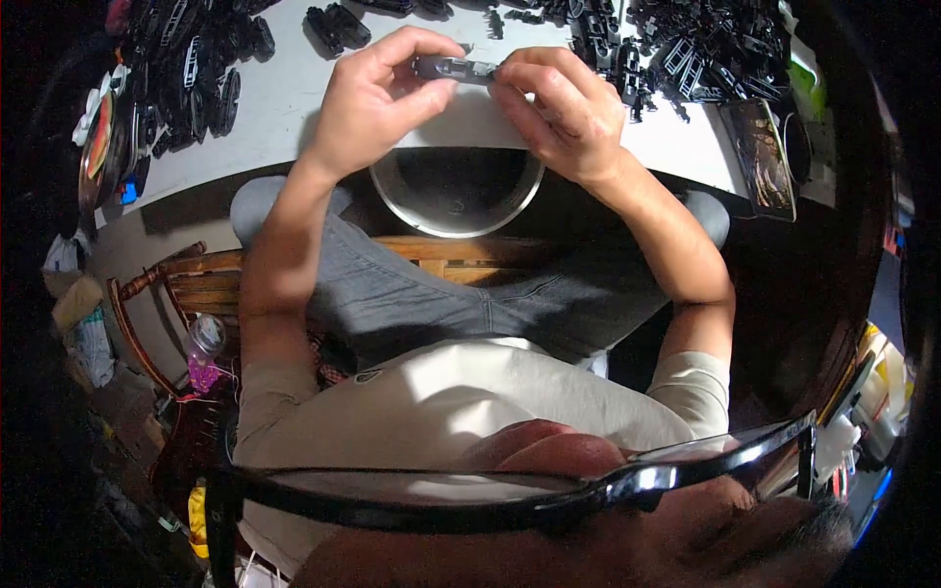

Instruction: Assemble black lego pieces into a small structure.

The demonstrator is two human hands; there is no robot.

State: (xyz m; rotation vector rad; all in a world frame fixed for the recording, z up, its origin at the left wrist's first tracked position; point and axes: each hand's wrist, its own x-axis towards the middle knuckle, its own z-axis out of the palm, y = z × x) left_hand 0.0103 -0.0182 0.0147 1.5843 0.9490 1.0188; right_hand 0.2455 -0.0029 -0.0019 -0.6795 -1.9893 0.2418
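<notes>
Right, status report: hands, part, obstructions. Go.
Both hands up over the table edge, left hand and right hand pinching one small grey part between them. Metal bowl directly below. Nothing blocking.

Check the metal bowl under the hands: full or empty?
Empty, as far as visible: the bowl shows only bare dark inside, no parts. Both hands hold a small grey part above it.

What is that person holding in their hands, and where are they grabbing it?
A small dark plastic part, held by both hands: the left hand pinches its left end, the right hand its right end, above a metal bowl.
</notes>
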